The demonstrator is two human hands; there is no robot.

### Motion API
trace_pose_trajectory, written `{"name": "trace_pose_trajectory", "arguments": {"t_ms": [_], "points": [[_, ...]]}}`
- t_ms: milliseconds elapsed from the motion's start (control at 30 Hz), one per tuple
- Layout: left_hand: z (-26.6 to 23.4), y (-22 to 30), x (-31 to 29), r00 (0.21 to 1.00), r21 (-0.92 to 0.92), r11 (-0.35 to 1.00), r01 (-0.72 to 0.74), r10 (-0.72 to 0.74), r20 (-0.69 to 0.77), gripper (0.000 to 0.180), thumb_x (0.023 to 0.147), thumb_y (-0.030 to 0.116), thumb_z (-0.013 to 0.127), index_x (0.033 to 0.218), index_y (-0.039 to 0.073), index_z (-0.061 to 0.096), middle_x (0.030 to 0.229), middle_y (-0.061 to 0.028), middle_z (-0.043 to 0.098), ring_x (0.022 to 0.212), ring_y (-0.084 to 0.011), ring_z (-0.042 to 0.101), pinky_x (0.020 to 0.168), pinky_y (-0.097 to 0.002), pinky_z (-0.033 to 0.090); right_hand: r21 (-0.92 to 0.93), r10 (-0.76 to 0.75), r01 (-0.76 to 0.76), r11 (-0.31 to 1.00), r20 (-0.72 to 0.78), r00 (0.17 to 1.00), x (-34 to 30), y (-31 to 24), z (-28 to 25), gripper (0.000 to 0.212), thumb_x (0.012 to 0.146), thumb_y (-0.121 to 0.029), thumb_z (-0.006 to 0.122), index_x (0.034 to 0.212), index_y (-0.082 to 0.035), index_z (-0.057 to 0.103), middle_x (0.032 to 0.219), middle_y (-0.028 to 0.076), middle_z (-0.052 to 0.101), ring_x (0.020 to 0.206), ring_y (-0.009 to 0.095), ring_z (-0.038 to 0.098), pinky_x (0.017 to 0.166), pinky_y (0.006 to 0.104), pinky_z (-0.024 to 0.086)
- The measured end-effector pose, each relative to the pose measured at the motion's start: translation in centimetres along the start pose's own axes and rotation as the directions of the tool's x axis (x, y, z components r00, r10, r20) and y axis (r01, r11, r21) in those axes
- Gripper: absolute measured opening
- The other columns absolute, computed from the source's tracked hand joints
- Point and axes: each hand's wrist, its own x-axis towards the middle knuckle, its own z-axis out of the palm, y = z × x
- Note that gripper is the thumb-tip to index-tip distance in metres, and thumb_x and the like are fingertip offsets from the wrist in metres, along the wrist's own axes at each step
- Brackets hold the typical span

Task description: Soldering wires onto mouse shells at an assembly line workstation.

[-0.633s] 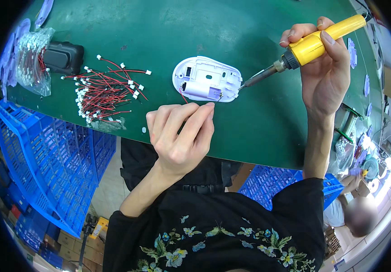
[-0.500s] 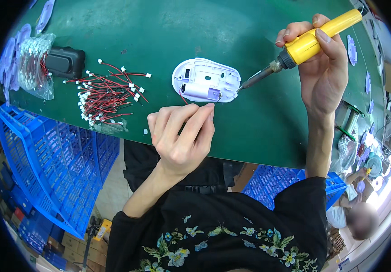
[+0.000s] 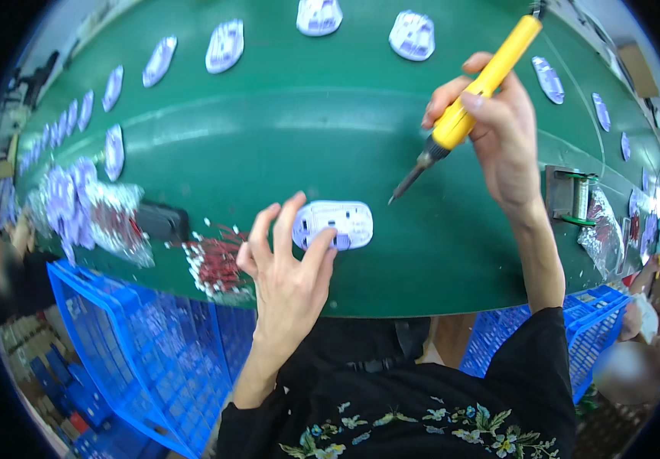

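Near front edge of green table (image 3: pixel 284 130), left hand (image 3: pixel 288 264) now reaching forward, fingertips touching white oval shell (image 3: pixel 334 224), not gripping; right hand (image 3: pixel 498 138) clenching yellow soldering iron (image 3: pixel 464 115), tip lifting clear of shell – joint likely done; red wire bundle (image 3: pixel 219 264) lying left of shell

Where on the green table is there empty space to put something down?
The widest bare patch of the green table lies between the far row of white shells and the white shell under the left hand. It is crowded at the left, with red wires and plastic bags.
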Motion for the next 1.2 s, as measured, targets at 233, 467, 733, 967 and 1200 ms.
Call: {"name": "trace_pose_trajectory", "arguments": {"t_ms": [233,467,733,967,1200], "points": [[-6.6,-4.7,-1.7,0.969,0.117,0.985,0.124,-0.094,-0.228,0.029,0.079,0.003,0.079,0.106,0.007,0.071,0.137,-0.0162,0.062,0.127,-0.0360,0.057,0.107,-0.0452,0.039,0.028,0.018,-0.018,0.999,0.030,0.999,-0.6,-1.0,-0.9,0.038,0.095,-0.016,0.070,0.122,-0.005,0.047,0.094,0.011,0.069,0.092,0.021,0.071,0.084,0.0360,0.058],[-17.4,-26.0,-21.9,0.740,0.459,0.595,0.660,-0.408,-0.535,0.030,0.095,0.025,0.071,0.114,0.001,0.070,0.126,-0.0206,0.065,0.114,-0.0381,0.064,0.094,-0.0488,0.051,0.165,0.049,-0.057,0.985,0.056,0.997,-1.1,-1.2,1.9,0.036,0.092,-0.011,0.077,0.114,-0.004,0.049,0.096,0.007,0.065,0.090,0.015,0.069,0.079,0.0312,0.057],[-17.1,-33.8,-24.0,0.517,0.257,0.448,0.856,-0.752,-0.409,0.027,0.095,0.027,0.070,0.110,0.005,0.071,0.112,-0.0123,0.071,0.105,-0.0318,0.067,0.094,-0.0416,0.050,0.204,0.042,-0.071,0.976,0.143,0.989,-3.8,-1.3,5.9,0.039,0.091,-0.016,0.080,0.110,-0.006,0.048,0.093,0.004,0.060,0.085,0.012,0.065,0.073,0.0300,0.055],[-19.6,-15.8,-1.3,0.813,-0.079,0.980,0.181,-0.194,-0.549,0.018,0.098,0.004,0.064,0.114,-0.005,0.068,0.113,-0.0127,0.070,0.108,-0.0256,0.064,0.102,-0.0379,0.047,0.105,0.017,-0.039,0.994,0.202,0.979,-3.0,0.5,7.6,0.039,0.093,-0.016,0.078,0.111,-0.006,0.045,0.093,0.006,0.063,0.086,0.012,0.065,0.073,0.0299,0.056],[-9.5,15.7,24.0,0.463,-0.020,0.463,-0.886,0.886,-0.013,0.032,0.095,0.018,0.067,0.123,0.002,0.060,0.118,-0.0160,0.067,0.110,-0.0372,0.066,0.092,-0.0438,0.055,-0.009,0.012,-0.010,1.000,0.189,0.982,-4.1,1.5,7.8,0.044,0.091,-0.028,0.076,0.108,-0.001,0.046,0.084,0.015,0.065,0.070,0.022,0.065,0.061,0.0377,0.053]]}}
